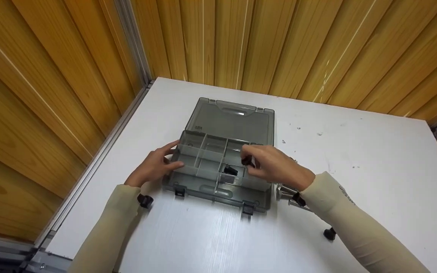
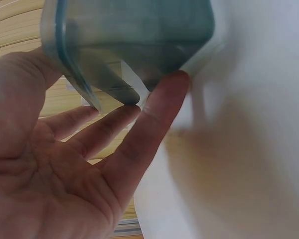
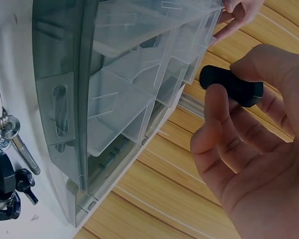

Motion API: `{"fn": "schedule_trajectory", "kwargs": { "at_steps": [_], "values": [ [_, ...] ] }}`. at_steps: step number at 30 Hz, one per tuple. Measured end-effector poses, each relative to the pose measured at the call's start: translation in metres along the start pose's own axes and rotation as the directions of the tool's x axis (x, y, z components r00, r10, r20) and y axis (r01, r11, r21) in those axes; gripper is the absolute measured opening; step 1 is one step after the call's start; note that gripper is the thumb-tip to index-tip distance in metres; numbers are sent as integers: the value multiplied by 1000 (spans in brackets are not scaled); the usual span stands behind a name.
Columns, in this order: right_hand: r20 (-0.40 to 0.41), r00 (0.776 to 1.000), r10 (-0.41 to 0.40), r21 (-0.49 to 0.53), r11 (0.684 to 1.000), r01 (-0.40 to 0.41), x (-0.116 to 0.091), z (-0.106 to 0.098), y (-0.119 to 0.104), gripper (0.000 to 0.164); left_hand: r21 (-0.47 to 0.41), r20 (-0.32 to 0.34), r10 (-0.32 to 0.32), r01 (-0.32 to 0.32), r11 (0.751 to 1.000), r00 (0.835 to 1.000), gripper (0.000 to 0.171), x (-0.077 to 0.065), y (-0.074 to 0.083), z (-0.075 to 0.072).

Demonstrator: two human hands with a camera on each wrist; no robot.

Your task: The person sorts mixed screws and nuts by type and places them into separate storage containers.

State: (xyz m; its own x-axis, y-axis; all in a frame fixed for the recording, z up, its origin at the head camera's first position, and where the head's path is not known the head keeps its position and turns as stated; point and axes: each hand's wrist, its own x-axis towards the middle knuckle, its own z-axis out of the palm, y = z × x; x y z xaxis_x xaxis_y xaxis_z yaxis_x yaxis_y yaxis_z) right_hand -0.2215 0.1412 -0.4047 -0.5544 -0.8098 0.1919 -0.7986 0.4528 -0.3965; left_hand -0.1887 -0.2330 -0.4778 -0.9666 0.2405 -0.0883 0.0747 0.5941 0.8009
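A smoky clear plastic organizer box lies on the white table, its lid folded back flat behind it. My left hand holds the box's left wall, thumb over the rim and fingers against the outside, as the left wrist view also shows. Over the right-hand compartments, my right hand pinches a short black knob between thumb and fingers. Below it, another black plastic piece lies in a middle compartment.
Metal bolts and several black plastic pieces lie on the table right of the box. Two latches hang at the box's front edge. Wood-patterned panels rise behind and left of the table.
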Motion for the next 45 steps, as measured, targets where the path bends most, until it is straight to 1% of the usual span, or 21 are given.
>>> {"fn": "schedule_trajectory", "kwargs": {
  "at_steps": [4,5,9,12,20,26,30,34,37,40,45],
  "values": [
    [25,1000,6,-44,999,-5,6,2,-2,29,-1,0,-5,5,1000,1000,83,0,2,0],
    [35,999,12,-56,998,-10,8,3,-2,29,-3,2,-8,8,1000,1000,83,0,2,0],
    [84,995,61,-74,996,-55,13,4,-3,13,-12,5,-18,18,1000,1000,83,0,2,0],
    [118,989,87,-89,993,-77,17,5,-3,14,-14,3,-17,17,1000,1000,83,0,2,1],
    [172,978,114,-151,985,-88,26,13,-4,16,-21,-1,-9,9,1000,1000,83,1,1,0],
    [199,972,122,-197,977,-82,33,18,-5,11,-5,-4,2,-2,1000,1000,82,1,0,0],
    [219,965,142,-205,974,-97,35,20,-5,11,-12,-4,14,-14,1000,1000,81,2,-1,0],
    [236,957,167,-213,970,-117,36,23,-3,17,-22,-5,21,-21,1000,1000,81,1,-1,0],
    [242,957,157,-217,971,-105,37,25,-3,19,-26,-7,21,-21,999,1000,82,1,0,0],
    [249,958,144,-213,973,-91,37,26,-3,18,-26,-8,20,-20,999,1000,82,1,-1,1],
    [267,951,154,-190,976,-105,37,26,-3,17,-28,-8,20,-21,999,1000,82,1,-1,0]
  ]
}}
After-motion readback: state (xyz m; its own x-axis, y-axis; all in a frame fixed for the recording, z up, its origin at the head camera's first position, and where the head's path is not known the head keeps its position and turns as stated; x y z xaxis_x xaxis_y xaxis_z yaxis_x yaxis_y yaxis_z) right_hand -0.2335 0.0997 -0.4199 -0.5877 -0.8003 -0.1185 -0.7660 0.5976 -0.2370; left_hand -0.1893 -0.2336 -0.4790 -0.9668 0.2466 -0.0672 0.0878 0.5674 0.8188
